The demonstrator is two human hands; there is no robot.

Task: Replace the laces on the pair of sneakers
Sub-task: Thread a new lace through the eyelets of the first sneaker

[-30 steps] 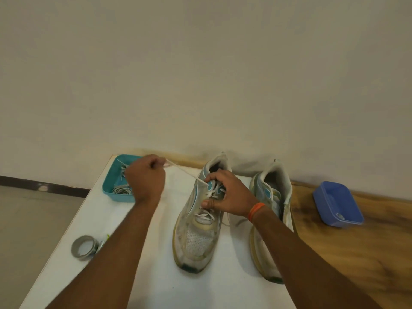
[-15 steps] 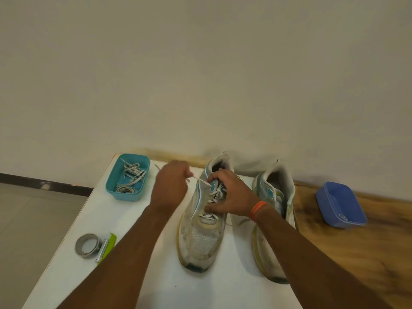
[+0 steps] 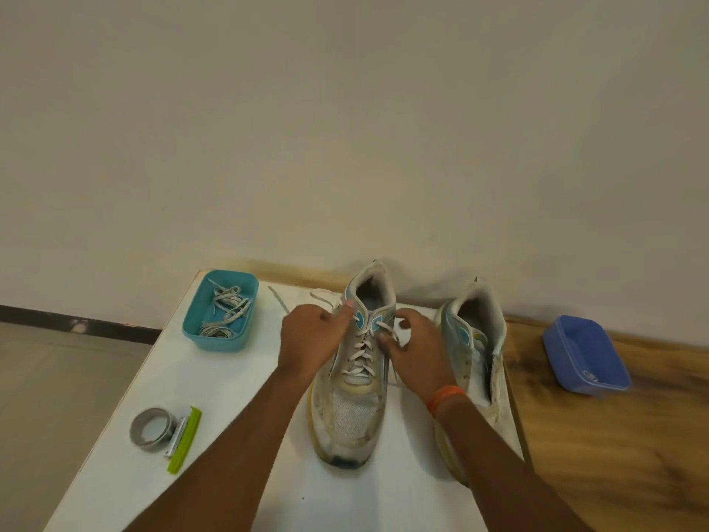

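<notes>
i'm near the top of the left shoe [image 3: 355,362], which stands on the white board [image 3: 230,397] with its toe toward me; the lace [image 3: 360,351] is crossed through most of its eyelets. my left hand [image 3: 310,339] sits against the shoe's left side with the thumb laid on the collar and the fingers curled; a lace end runs out from it to the far left, so i judge it is pinching that end, though the grip itself is hidden. my right hand [image 3: 416,345] is on the right side, fingers curled and pinching the other lace end just beside the top eyelet. the right shoe [image 3: 474,359] stands just to the right, with no lace that i can make out across it. i take this as the last crossings of the first shoe. next i need both ends drawn even and snug, then threaded or tied, before moving to the other shoe.

compared with a second ago, my left hand has come in from over the teal tray [image 3: 220,311], where it held the lace stretched out, to the shoe. the right hand has slid off the tongue to the right edge, so the crossings now show.
</notes>
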